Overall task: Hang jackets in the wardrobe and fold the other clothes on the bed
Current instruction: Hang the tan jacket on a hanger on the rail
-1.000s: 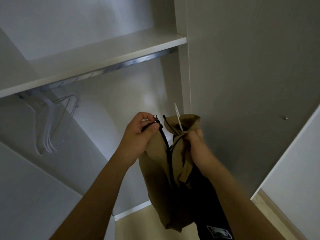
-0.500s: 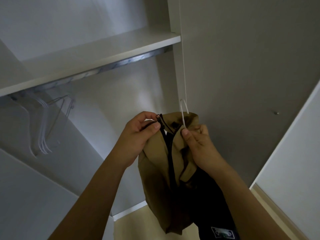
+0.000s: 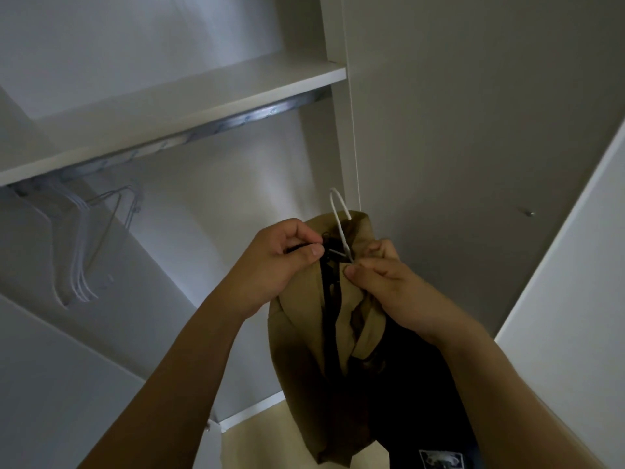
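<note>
1. Wardrobe (image 3: pixel 209 204): white interior, open, seen from below. Its side panel (image 3: pixel 338 130) runs upright through the middle of the view.
2. Shelf (image 3: pixel 189 106): white board spanning the wardrobe's upper part, ending at the side panel.
3. Hanging rail (image 3: pixel 216 125): metal bar fixed directly under the shelf's front edge.
4. Jacket (image 3: pixel 304 350): tan, with a black zip running down its front and a dark lining or second dark garment on its right side. It hangs in the air in front of the wardrobe, below the rail, near the side panel's lower stretch; not on the rail. A printed label (image 3: pixel 439 460) shows at its bottom edge.
5. Empty hangers (image 3: pixel 81 245): a cluster of pale hangers on the rail's left end, well apart from the jacket.
6. Left hand (image 3: pixel 277 262): fingers curled, thumb and forefinger pinching the black zip end at the jacket's collar.
7. Right hand (image 3: pixel 389 282): fingers curled, gripping the collar fabric and the neck of the white hanger.
8. White hanger (image 3: pixel 340 218): its hook stands above the collar, between the two hands; the rest is hidden inside the jacket.
</note>
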Demonstrator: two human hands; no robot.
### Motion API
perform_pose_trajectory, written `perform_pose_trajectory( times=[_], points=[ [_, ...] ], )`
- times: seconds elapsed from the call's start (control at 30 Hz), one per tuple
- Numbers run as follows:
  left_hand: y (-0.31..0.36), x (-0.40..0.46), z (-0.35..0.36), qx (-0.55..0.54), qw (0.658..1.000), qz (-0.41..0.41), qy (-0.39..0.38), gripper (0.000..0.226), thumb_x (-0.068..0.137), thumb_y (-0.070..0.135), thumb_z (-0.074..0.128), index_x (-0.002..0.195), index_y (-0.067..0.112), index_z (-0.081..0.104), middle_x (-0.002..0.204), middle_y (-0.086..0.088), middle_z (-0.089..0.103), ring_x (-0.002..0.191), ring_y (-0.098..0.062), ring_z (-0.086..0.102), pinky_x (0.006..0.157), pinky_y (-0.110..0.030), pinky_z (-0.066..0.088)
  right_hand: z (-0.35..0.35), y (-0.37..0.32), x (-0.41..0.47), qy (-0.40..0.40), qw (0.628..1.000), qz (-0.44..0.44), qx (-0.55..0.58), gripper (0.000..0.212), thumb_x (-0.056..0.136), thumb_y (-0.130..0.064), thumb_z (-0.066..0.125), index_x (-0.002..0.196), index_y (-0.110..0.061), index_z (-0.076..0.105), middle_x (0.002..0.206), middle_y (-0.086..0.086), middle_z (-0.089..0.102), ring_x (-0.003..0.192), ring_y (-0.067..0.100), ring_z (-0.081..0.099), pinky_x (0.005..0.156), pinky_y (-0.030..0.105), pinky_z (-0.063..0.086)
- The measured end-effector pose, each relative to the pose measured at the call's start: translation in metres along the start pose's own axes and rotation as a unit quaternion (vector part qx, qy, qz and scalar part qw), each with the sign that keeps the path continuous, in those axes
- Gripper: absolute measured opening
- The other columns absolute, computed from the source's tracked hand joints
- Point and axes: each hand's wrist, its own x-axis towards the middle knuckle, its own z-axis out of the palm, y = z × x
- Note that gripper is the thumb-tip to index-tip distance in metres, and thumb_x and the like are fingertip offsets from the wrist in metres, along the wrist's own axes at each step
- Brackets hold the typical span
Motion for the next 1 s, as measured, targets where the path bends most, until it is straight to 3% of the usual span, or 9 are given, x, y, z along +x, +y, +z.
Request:
perform_pose_trajectory(
  times=[0.17,0.33,0.67,0.83,1.0],
  points=[
    [0.0024,-0.0008,0.0027,0.035,0.999,0.022,-0.026,0.008,0.089,0.010,0.065,0.086,0.017,0.065,0.079,0.010,0.071,0.079,-0.005,0.067,0.076,-0.026,0.049,-0.0005,-0.0022,-0.0024,0.003,1.000,-0.006,-0.014,0.039,0.096,-0.016,0.053,0.058,-0.022,0.056,0.099,-0.006,0.037,0.097,-0.003,0.041,0.082,-0.001,0.030],
    [0.0009,-0.0012,0.0050,0.030,0.998,0.025,-0.044,0.009,0.089,0.007,0.065,0.085,0.015,0.066,0.081,0.006,0.072,0.080,-0.008,0.067,0.079,-0.028,0.049,-0.0008,-0.0022,-0.0031,-0.002,0.999,-0.001,-0.032,0.035,0.096,-0.017,0.052,0.062,-0.016,0.056,0.101,-0.004,0.036,0.092,-0.008,0.041,0.080,-0.002,0.030],
    [0.0007,0.0001,0.0024,0.011,0.997,0.023,-0.071,0.012,0.088,0.005,0.065,0.084,0.016,0.066,0.081,0.005,0.072,0.081,-0.010,0.068,0.078,-0.025,0.051,-0.0040,-0.0055,0.0001,-0.007,1.000,0.002,-0.031,0.032,0.097,-0.018,0.051,0.066,-0.011,0.056,0.100,-0.005,0.037,0.097,-0.003,0.040,0.080,-0.001,0.031],
    [0.0034,0.0001,-0.0005,-0.001,0.995,0.017,-0.103,0.014,0.088,0.000,0.062,0.086,0.013,0.066,0.081,0.005,0.073,0.081,-0.009,0.069,0.074,-0.019,0.052,-0.0009,-0.0039,0.0021,0.004,1.000,-0.003,-0.018,0.033,0.097,-0.017,0.051,0.065,-0.014,0.058,0.097,-0.007,0.036,0.098,-0.001,0.040,0.081,-0.002,0.030],
    [0.0009,0.0019,-0.0021,0.039,0.994,0.006,-0.105,0.016,0.089,0.003,0.063,0.087,0.018,0.067,0.088,0.003,0.074,0.087,-0.011,0.069,0.082,-0.025,0.052,0.0023,0.0014,0.0047,0.022,1.000,-0.005,-0.002,0.039,0.097,-0.017,0.052,0.059,-0.021,0.056,0.098,-0.006,0.035,0.091,-0.009,0.039,0.079,-0.003,0.029]
  ],
)
